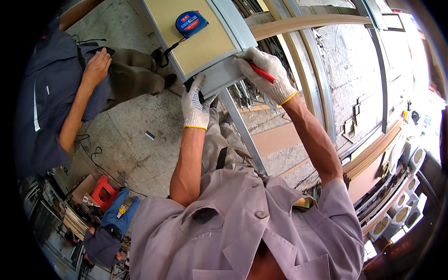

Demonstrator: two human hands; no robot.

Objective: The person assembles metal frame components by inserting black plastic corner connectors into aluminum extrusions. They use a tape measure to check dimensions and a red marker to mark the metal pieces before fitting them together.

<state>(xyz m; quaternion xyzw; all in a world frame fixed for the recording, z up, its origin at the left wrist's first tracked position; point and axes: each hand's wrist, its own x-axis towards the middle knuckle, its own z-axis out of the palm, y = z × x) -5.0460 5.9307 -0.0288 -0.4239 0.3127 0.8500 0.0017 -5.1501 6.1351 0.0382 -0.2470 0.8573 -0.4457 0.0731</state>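
Observation:
A grey-framed panel with a yellowish face [210, 44] lies in front of me. My left hand [195, 106], in a white knitted glove with a yellow cuff, is closed at the panel's near left corner. Bits of a black object show between its fingers; its kind is hidden. My right hand [269, 77], gloved the same way, is at the near right corner, fingertips on the grey frame [224, 77]. A slim red pen-like tool [261, 72] is gripped in it. On the panel rests a blue and red tape measure [190, 23] with a black wrist strap.
A co-worker in dark blue [60, 102] stands at the left, one hand at the waist. Another person [109, 233] bends near a red stool [103, 192] at the lower left. Long metal profiles [308, 70] and a wooden strip [308, 23] lie to the right, stacked boards [373, 163] beyond.

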